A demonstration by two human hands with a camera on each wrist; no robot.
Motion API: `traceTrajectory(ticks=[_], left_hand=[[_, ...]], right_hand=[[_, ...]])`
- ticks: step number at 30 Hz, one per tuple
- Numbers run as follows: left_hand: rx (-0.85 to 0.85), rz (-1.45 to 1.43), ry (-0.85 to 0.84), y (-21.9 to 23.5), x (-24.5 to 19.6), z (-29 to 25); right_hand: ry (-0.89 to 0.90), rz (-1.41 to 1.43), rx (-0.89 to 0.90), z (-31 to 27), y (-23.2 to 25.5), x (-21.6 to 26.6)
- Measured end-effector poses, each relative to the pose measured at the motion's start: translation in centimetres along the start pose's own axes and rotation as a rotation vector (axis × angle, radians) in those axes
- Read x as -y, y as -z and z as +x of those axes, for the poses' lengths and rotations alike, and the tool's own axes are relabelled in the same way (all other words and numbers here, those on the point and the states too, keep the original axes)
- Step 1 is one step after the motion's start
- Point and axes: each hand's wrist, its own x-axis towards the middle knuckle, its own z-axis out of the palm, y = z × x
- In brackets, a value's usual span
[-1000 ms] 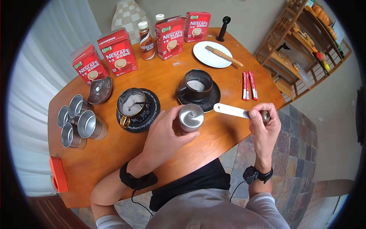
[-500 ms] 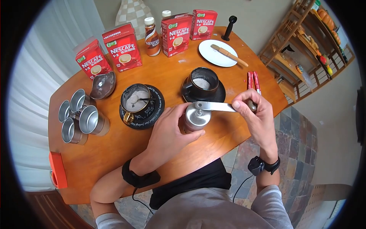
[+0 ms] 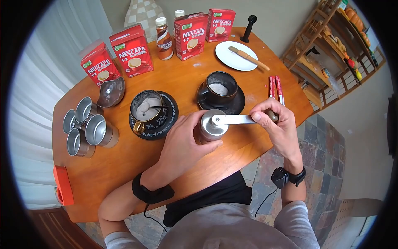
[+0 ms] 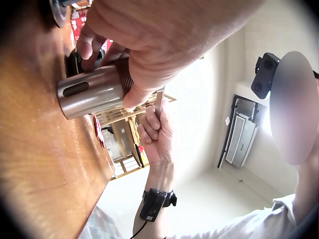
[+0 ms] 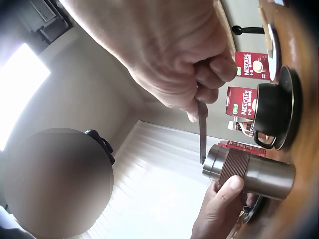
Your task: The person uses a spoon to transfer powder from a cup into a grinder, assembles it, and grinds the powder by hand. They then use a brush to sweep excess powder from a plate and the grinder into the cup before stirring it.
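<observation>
A metal hand coffee grinder (image 3: 212,132) stands upright on the wooden table, a ribbed brown band round it in the right wrist view. My left hand (image 3: 182,141) grips it from the side, fingers and thumb round the band. In my right hand (image 3: 282,128) is the flat steel crank handle (image 3: 238,119), pinched near its dark knob (image 3: 272,115). The crank's holed end lies over the centre of the grinder's lid. Just behind the grinder sits a black cup (image 3: 219,100) of pale powder on a dark saucer (image 3: 239,103).
Left of my hands, a gold-handled cup (image 3: 147,125) holds powder and a spoon. Several metal cups (image 3: 96,130) and a dark bowl (image 3: 111,92) stand further left. Red Nescafe boxes (image 3: 133,52), bottles (image 3: 164,43) and a white plate (image 3: 226,60) with a brush (image 3: 248,57) line the back. Sachets (image 3: 278,87) lie right.
My right hand has brought the crank left, from beside the grinder to over its lid; the lid's centre post is now covered by the crank's end. My left hand keeps its grip.
</observation>
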Motion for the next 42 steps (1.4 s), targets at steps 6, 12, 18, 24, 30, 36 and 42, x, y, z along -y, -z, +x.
traceTrajectory(ticks=[6,12,18,24,30,36,42], left_hand=[[-0.015,-0.058,-0.125,0.0,0.1,0.1],[0.039,-0.155,-0.068,-0.2,0.3,0.3],[0.049,-0.233,0.029,-0.3,0.4,0.4],[0.018,-0.179,0.066,-0.3,-0.5,0.3],[0.028,-0.121,0.059,0.0,-1.5,0.2],[0.008,-0.130,-0.010,-0.2,0.0,-0.1],[-0.024,-0.015,-0.115,-0.4,-0.2,0.0]], right_hand=[[0.073,-0.163,0.029,-0.1,0.1,0.0],[0.232,-0.342,0.085,1.2,1.0,-0.4],[0.570,-0.630,-0.079,-2.5,-1.0,-0.6],[0.880,-0.874,-0.019,-5.2,-6.3,2.7],[1.100,-1.119,0.261,-0.6,-13.5,3.4],[0.953,-1.123,0.742,7.1,-13.1,8.5],[0.892,-1.017,0.518,15.1,-11.7,3.8]])
